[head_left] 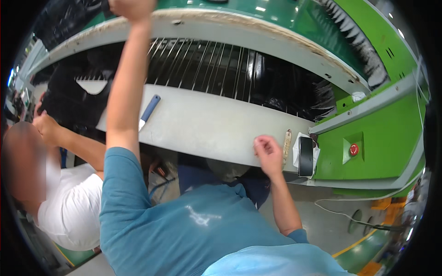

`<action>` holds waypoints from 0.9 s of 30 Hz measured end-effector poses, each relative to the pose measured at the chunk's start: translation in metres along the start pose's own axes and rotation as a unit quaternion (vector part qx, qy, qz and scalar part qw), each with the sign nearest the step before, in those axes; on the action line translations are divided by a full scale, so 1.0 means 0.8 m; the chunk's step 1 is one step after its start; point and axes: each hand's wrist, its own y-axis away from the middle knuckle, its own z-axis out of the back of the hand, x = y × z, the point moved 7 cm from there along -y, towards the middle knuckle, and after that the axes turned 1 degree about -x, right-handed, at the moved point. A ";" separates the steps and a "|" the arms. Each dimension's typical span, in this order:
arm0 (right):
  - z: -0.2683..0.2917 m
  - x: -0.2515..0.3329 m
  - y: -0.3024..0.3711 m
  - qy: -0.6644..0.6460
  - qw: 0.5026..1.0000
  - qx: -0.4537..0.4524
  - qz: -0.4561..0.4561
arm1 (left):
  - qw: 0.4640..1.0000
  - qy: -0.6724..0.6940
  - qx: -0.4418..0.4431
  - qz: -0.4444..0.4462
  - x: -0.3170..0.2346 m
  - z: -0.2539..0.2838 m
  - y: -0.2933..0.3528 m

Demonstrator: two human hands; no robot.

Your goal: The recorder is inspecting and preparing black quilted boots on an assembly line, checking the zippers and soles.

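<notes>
Grey metal makes up the work ledge [207, 124], and the right hand [268, 154] rests curled on its near edge, gripping nothing, just left of a worn wooden stick [287, 145] and a dark phone [305, 156]. The left hand [131, 8] reaches far up to the machine's rim [258, 25] — whether its fingers grip, I cannot tell. A blue-handled knife [148, 112] lies untouched on the ledge; a reach-and-steady step, I judge — next, a careful pull down.

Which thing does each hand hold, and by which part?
Right hand holds nothing; it rests on the grey ledge. Left hand is raised, cut off; cannot tell.
</notes>
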 end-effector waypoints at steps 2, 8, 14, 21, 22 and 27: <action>0.029 0.110 -0.023 0.088 0.989 -0.021 0.120 | 0.984 0.113 0.134 0.006 -0.097 0.012 0.121; 0.060 0.440 -0.184 0.148 0.868 -0.058 0.471 | 0.739 0.435 0.513 0.046 -0.294 0.060 0.488; 0.054 0.494 -0.464 0.487 0.798 -0.053 0.351 | 0.633 0.438 0.633 0.086 -0.319 0.084 0.603; -0.010 0.392 -0.699 0.591 0.777 0.035 0.213 | 0.616 0.373 0.685 0.110 -0.301 0.061 0.627; -0.028 0.376 -0.713 0.619 0.775 0.075 0.107 | 0.611 0.372 0.690 0.111 -0.299 0.061 0.627; -0.071 0.329 -0.790 0.652 0.733 0.119 0.154 | 0.587 0.381 0.704 0.123 -0.311 0.067 0.628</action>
